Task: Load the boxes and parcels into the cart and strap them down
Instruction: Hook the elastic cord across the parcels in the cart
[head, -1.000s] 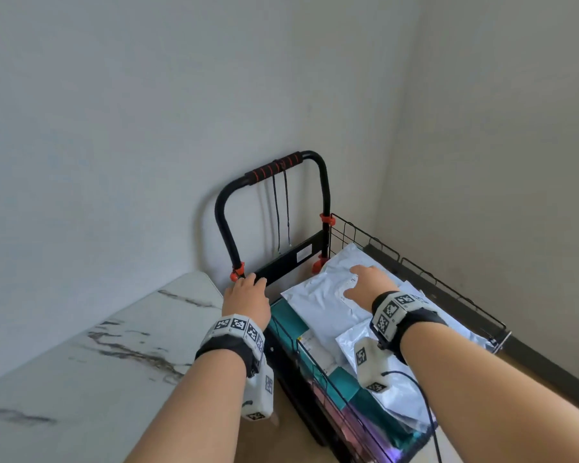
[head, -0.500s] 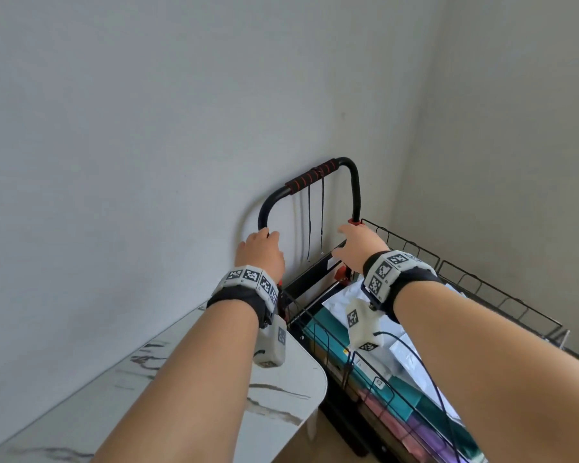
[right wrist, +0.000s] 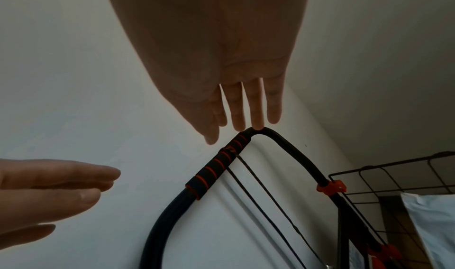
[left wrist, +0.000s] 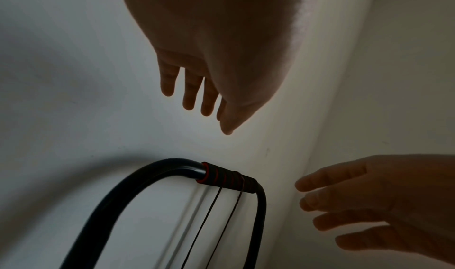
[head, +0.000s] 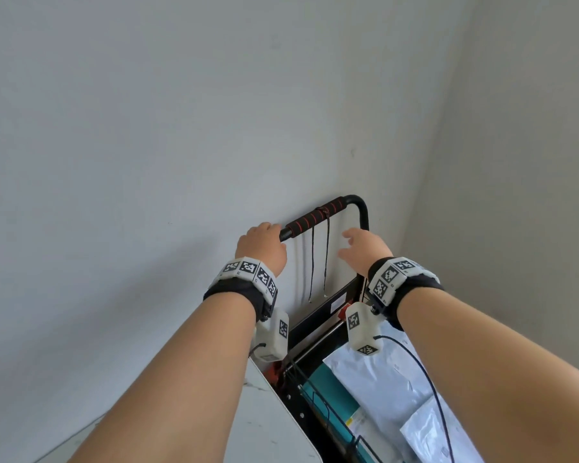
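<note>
The black cart handle (head: pixel 315 218) with its red-striped foam grip stands against the wall. Two thin black strap cords (head: pixel 312 262) hang from the grip. My left hand (head: pixel 261 243) hovers at the grip's left end. In the left wrist view its fingers (left wrist: pixel 209 101) are straight and above the handle (left wrist: pixel 226 176), holding nothing. My right hand (head: pixel 365 248) is spread just right of the cords. Its fingertips (right wrist: pixel 238 115) reach the handle's bend (right wrist: pixel 256 132). White mailer parcels (head: pixel 381 379) and a teal box (head: pixel 328 385) lie in the wire cart (head: pixel 315 401).
A marble-patterned table top (head: pixel 268 412) butts against the cart's left side. The cart sits in a corner between two plain walls. An orange clamp (right wrist: pixel 331 187) joins the handle post to the wire side (right wrist: pixel 393 175).
Both hands have risen from the cart's base and the parcels to the top of the handle. My right hand has let go of the white mailer it pressed. My view has tilted upward.
</note>
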Available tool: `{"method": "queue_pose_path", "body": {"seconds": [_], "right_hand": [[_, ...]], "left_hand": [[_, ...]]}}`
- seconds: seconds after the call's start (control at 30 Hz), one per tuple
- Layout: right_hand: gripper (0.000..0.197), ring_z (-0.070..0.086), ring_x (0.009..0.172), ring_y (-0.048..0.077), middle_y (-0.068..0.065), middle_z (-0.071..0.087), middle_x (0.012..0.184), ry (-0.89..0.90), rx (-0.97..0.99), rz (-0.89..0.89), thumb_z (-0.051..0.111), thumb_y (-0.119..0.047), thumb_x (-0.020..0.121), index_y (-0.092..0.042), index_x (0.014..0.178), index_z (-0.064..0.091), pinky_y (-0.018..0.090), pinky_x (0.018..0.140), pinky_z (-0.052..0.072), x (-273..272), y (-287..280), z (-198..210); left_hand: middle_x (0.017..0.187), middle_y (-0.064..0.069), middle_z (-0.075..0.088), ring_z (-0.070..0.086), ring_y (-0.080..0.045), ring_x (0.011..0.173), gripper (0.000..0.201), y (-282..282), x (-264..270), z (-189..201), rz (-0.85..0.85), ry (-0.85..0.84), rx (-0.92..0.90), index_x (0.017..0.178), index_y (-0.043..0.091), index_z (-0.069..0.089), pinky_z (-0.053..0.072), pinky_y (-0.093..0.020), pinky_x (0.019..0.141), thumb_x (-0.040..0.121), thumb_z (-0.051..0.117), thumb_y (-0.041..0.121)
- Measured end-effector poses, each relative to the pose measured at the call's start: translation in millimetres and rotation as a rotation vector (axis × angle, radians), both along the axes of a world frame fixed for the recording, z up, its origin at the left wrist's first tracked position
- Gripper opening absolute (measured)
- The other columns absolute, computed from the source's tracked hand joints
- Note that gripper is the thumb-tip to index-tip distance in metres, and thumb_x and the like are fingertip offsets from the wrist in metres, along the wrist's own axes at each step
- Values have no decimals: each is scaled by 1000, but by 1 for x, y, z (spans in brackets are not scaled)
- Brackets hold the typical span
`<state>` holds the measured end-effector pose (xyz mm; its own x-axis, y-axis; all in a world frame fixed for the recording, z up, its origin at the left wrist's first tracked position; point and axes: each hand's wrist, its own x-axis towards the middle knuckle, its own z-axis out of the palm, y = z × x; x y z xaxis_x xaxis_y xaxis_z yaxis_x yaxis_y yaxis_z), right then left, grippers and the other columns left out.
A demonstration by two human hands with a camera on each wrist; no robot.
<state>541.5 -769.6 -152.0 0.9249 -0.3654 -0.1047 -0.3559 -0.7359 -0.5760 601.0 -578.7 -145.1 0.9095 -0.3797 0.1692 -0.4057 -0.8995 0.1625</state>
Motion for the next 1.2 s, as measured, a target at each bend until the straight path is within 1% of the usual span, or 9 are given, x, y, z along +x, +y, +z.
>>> {"method": "queue_pose_path", "body": {"seconds": [0.1,0.33,0.4,0.57,0.7,0.8,0.97,1.07,1.2], "right_hand": [[50,55,119,24,5,54,137,19,26,-21,52,-22,94,-19,143,43,35,96,47,38,-20,-7],[48,53,123,25,5,53,139,78,61,9,51,-22,96,-17,143,42,36,100,44,113,-40,-31],[45,55,121,25,6,55,136,83,62,16,49,-21,96,-14,141,44,36,98,45,128,-42,-37],[38,59,113,27,10,59,126,129,27,8,47,-19,97,-9,134,49,34,89,46,156,-43,-48],[30,62,93,25,8,65,110,196,-17,39,51,-26,95,-8,120,56,31,74,47,172,-40,-59],[26,57,81,23,8,64,98,206,-28,13,49,-24,97,-5,111,61,31,70,44,179,-39,-63],[17,56,80,24,9,61,91,101,31,-22,44,-10,95,-8,105,59,31,69,43,169,-36,-64],[15,58,76,23,6,62,84,-45,111,-31,43,-13,96,-13,102,57,31,68,48,152,-34,-54],[14,51,67,15,-4,53,72,-174,179,0,47,-16,96,-13,98,61,28,66,40,129,-27,-27]], "left_hand": [[129,-3,54,52,-26,115,35,-19,27,-6,-9,-5,-1,129,17,51,42,-38,92,95,44,23],[127,-4,57,53,-25,114,34,-53,79,-26,-8,41,1,128,15,53,44,-38,95,95,44,21],[126,-4,58,53,-26,114,33,-60,90,-30,2,44,-4,126,15,54,44,-38,95,95,44,20],[107,-5,65,59,-25,98,26,-69,108,-42,-2,52,47,113,15,61,47,-35,81,94,43,18],[107,-4,65,57,-24,99,29,-66,115,-50,3,56,35,114,17,62,46,-35,83,92,44,13],[108,-3,65,57,-23,99,31,-64,115,-52,0,61,2,116,18,62,46,-34,83,92,43,12],[109,-4,64,56,-24,102,32,-57,111,-48,11,98,-51,120,19,61,46,-36,86,94,43,14],[110,-5,64,55,-25,102,32,-52,103,-41,22,105,-87,119,19,62,46,-36,85,93,44,13],[121,-4,61,53,-24,113,36,-44,90,-28,38,99,-151,127,19,57,46,-38,92,94,45,14]]}}
